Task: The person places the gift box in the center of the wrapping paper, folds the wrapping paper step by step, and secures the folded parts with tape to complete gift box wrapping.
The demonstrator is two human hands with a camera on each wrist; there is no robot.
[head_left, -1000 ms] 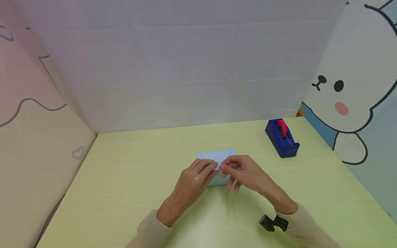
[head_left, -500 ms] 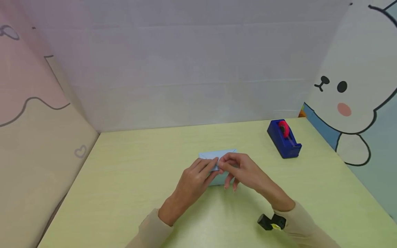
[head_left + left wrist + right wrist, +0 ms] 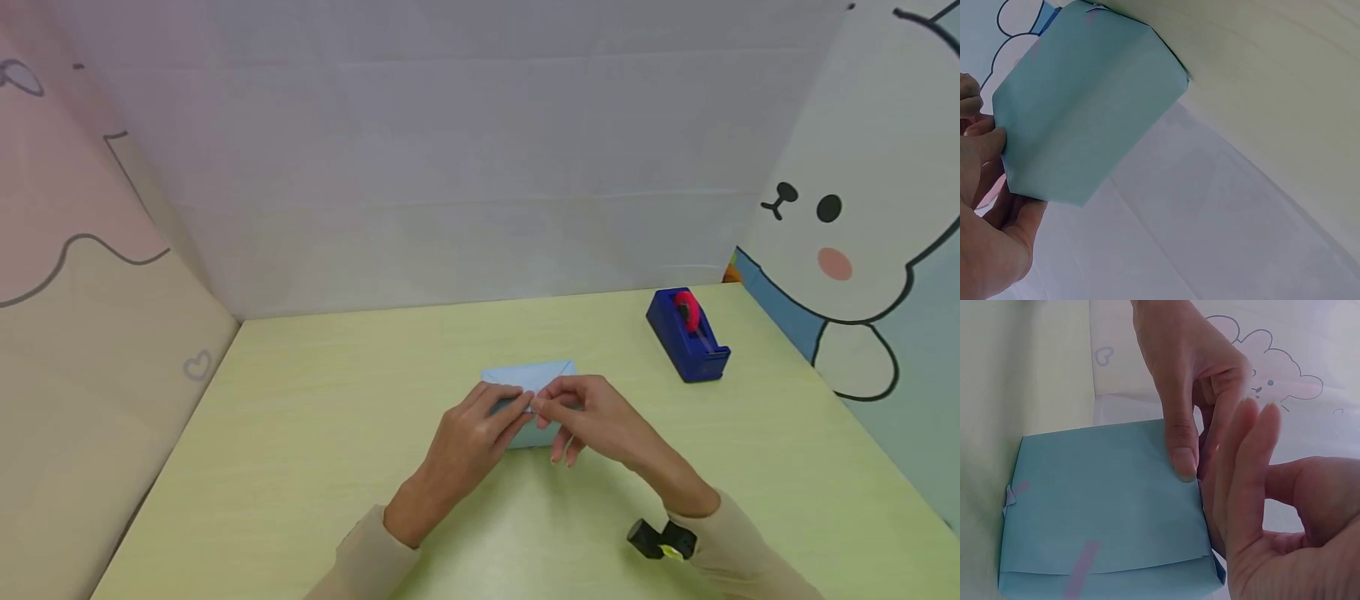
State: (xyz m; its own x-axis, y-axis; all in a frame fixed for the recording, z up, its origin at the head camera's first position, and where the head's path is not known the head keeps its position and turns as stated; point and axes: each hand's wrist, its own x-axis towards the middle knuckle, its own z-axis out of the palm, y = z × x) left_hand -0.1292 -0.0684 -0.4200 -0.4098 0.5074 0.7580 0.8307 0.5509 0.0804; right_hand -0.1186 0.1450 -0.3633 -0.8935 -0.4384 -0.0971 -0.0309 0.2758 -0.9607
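Observation:
A box-shaped package wrapped in light blue-green paper stands at the table's middle, its folded top end facing up. My left hand grips it, with the thumb on the near side and the fingers over the folded end. In the right wrist view, two pinkish tape strips cross the wrapped package. My right hand bends in from the right, thumb and forefinger pinching together at the folded flap beside the left fingertips. Its other fingers hang free. The pinched spot is hidden in the right wrist view by the right hand's own fingers.
A blue tape dispenser with a red-cored roll stands at the back right of the pale yellow table. Whitish and cartoon-printed panels rise along the back and both sides. A black wrist device sits at the right sleeve.
The right fingertips shift slightly at the flap, drawing in and then back out. Left fingers lift and settle again on the folded end. The package stays nearly in place.

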